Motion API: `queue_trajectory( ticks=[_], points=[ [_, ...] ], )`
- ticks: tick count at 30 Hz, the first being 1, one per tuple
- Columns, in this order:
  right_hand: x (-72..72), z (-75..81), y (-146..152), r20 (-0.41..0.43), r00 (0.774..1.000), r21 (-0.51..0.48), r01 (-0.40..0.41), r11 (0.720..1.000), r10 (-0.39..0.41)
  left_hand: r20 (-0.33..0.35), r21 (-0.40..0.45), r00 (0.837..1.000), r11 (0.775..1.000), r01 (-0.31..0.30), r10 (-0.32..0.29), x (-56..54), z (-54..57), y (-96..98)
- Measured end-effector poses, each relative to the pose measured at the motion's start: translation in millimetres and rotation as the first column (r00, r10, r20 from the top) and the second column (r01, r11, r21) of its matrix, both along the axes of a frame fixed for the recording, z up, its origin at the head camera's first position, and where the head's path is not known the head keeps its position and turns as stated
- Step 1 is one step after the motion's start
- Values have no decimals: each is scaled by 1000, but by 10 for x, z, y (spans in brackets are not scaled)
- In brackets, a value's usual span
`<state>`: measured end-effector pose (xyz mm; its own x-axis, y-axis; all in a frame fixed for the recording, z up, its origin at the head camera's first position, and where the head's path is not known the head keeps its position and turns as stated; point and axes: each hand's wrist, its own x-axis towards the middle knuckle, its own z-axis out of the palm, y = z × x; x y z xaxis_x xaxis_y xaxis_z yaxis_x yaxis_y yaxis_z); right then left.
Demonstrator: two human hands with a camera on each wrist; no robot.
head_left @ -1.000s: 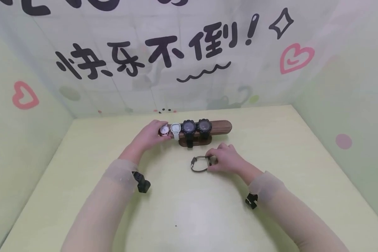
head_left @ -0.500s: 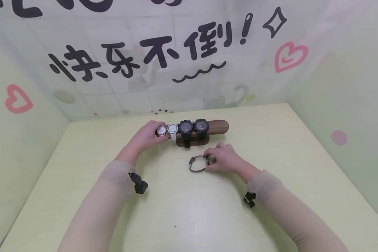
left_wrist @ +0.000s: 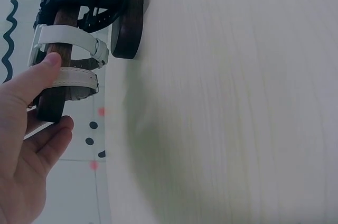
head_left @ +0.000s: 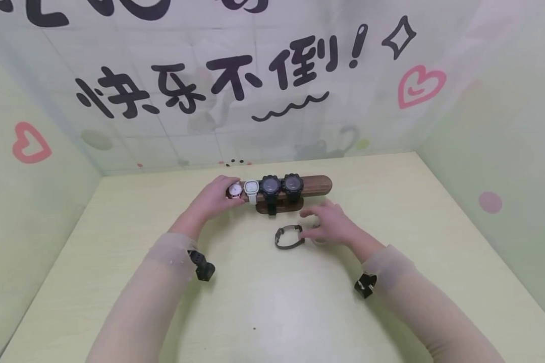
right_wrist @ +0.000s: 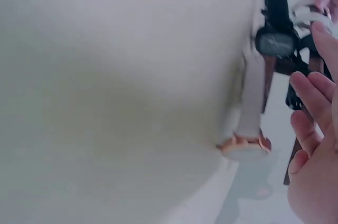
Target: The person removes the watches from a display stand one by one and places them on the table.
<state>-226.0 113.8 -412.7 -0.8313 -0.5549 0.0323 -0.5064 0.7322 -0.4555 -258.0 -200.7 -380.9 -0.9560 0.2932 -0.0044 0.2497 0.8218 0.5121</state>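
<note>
My left hand point(head_left: 210, 200) holds the left end of a dark wooden watch stand point(head_left: 317, 185). In the left wrist view the thumb lies on the bar beside a white strap point(left_wrist: 76, 77), with the fingers at the bar's end. The stand carries a small round-faced watch point(head_left: 235, 190), a white square watch point(head_left: 252, 187) and two chunky black watches point(head_left: 270, 185). My right hand point(head_left: 330, 224) hovers with fingers spread, beside a thin black watch point(right_wrist: 277, 43) on the table. A pale-strapped watch with a rose-gold case point(right_wrist: 252, 97) is mostly hidden behind that hand in the head view.
The pale wooden table point(head_left: 254, 297) is bounded by a back wall point(head_left: 200, 136) with dark lettering and by side walls. The stand's lower base point(head_left: 288, 206) rests on the table near the back. A black wrist camera point(head_left: 203, 265) sits on each sleeve.
My right hand has let go of the thin black watch and shifted slightly right, its fingers spreading. The left hand still holds the stand's end.
</note>
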Motion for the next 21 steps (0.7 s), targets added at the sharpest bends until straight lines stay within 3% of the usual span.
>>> queue_trajectory(
  ticks=[7,12,21],
  points=[
    [-95,199,53,26,996,-142,91,986,-89,-1,4,1000,1000,1,-1,-8,-7,-15],
    [-179,258,47,-22,996,-165,80,983,-85,-2,5,1000,1000,0,0,-8,-14,-33],
    [-412,273,28,-32,998,-214,44,976,-52,-12,6,1000,1000,13,-13,-13,-21,-26]
  ],
)
